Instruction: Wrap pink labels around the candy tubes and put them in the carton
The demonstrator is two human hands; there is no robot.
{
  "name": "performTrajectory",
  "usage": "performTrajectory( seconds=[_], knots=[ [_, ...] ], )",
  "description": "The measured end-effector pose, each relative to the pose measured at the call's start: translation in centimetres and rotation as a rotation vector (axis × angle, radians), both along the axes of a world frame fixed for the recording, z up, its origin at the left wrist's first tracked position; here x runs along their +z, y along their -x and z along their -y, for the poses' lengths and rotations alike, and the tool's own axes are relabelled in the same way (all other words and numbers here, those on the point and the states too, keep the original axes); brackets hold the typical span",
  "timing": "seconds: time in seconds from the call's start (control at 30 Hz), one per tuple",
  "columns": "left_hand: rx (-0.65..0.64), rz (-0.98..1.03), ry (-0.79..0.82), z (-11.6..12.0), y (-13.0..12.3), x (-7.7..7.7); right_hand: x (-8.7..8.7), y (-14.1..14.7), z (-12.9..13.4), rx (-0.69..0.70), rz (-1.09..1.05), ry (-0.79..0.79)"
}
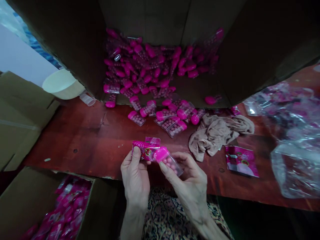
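Between thumb and fingers, my left hand [137, 175] grips a printed pink sleeve [143, 146], its top flap standing up. My right hand [191, 178] pinches a clear candy container [172, 163] with a pink cap and round pink candies inside. The capped end meets the right end of the sleeve; whether it has entered cannot be made out. Just beyond my hands, several more candy containers [166, 115] lie on the red wooden table [85, 143]. Flat on the table to the right is a stack of printed pink sleeves [241, 161].
A large cardboard box [160, 20] on its side holds many containers. Pink packets [67, 210] fill a lower-left box. A crumpled cloth [217, 133] and clear plastic bags [297, 160] lie right. A white bowl [63, 85] and a clear scoop-like piece [87, 99] stand left.
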State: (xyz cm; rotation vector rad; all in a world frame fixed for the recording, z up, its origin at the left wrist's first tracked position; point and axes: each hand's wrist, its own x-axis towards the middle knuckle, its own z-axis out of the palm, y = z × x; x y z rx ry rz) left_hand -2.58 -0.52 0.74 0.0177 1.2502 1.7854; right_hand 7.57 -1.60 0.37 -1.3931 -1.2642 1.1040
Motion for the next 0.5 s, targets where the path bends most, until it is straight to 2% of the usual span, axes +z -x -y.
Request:
performTrajectory(
  seconds=[0.2,0.37,0.5],
  knots=[
    [-0.015,-0.018,-0.014,-0.06,-0.09,-0.16,0.4,-0.23,-0.18,0.008,-0.003,-0.027],
    [-0.151,0.005,-0.1,-0.1,-0.41,-0.32,-0.02,-0.35,-0.12,-0.044,0.053,-0.072],
    [-0.19,-0.018,-0.075,-0.21,-0.89,-0.33,-0.06,-0.33,-0.11,-0.069,-0.006,-0.044]
  ],
)
